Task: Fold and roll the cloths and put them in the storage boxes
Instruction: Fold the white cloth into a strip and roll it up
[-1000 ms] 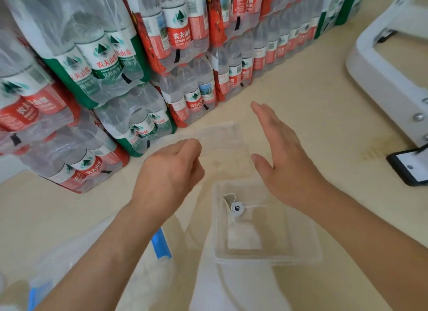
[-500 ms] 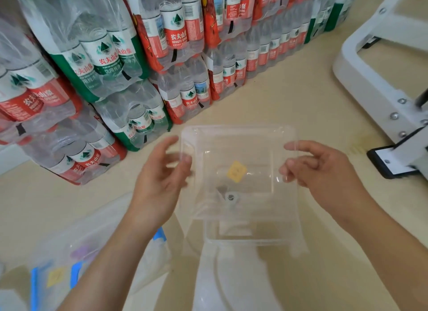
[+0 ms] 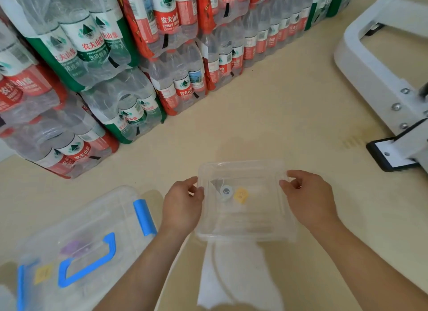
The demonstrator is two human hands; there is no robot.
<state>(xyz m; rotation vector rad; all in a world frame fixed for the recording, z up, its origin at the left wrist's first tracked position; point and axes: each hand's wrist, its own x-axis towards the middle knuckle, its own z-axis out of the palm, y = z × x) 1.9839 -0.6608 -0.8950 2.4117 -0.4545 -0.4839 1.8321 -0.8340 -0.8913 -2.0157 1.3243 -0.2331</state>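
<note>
I hold a clear plastic storage box low over the beige floor. My left hand grips its left rim and my right hand grips its right rim. Through its clear base show a yellow sticker and a small round grey-white piece. A white cloth lies flat on the floor just below the box, between my forearms. Another clear storage box with a blue handle and blue latches stands at the lower left with its lid on.
Shrink-wrapped packs of water bottles are stacked along the back and left. A white metal frame with a black-edged foot stands at the right. Bare beige floor lies beyond the held box.
Both hands took hold of the clear box by its sides and brought it lower and nearer to me. The view has tilted down, showing the blue-handled box and the cloth.
</note>
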